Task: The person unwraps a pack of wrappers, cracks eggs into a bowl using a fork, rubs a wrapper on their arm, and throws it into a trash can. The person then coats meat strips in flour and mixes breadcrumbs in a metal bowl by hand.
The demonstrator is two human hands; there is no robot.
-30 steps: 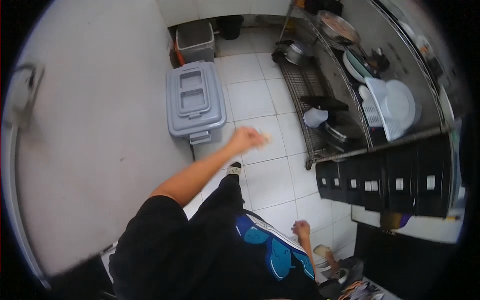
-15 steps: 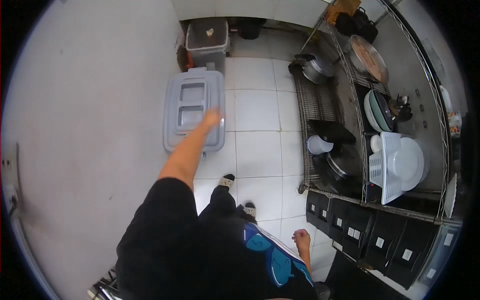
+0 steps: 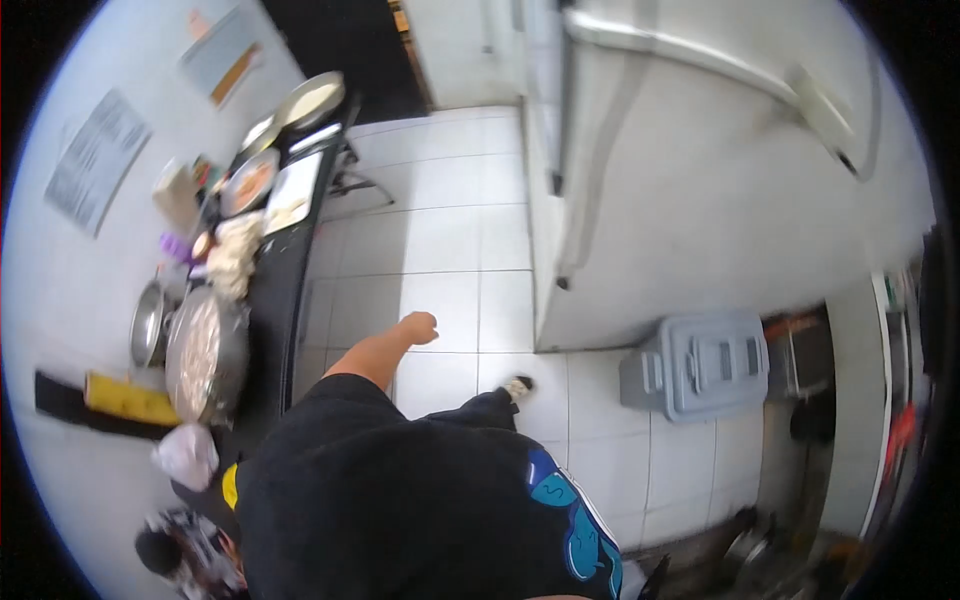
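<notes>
My left hand [image 3: 420, 328] hangs over the white tiled floor [image 3: 440, 298], its fingers loosely curled together and nothing visible in them. It touches nothing; the nearest furniture is the black table [image 3: 275, 320] to its left. My right hand is out of view. On the table stand a large metal basin [image 3: 207, 355] with pale contents, a plate of orange-coloured food [image 3: 250, 182], a white chopping board [image 3: 295, 192] and a pan with pale contents [image 3: 313, 100].
A grey lidded bin [image 3: 700, 366] stands on the floor at right, beside a large white appliance [image 3: 690, 180]. Another person [image 3: 190, 550] is at the lower left, near a white plastic bag [image 3: 187, 456]. One of my feet [image 3: 519, 386] shows ahead.
My view has swung left, from the wire shelving to the long table. The grey bin now appears at right. My left hand is away from its lid, and my right hand has left view.
</notes>
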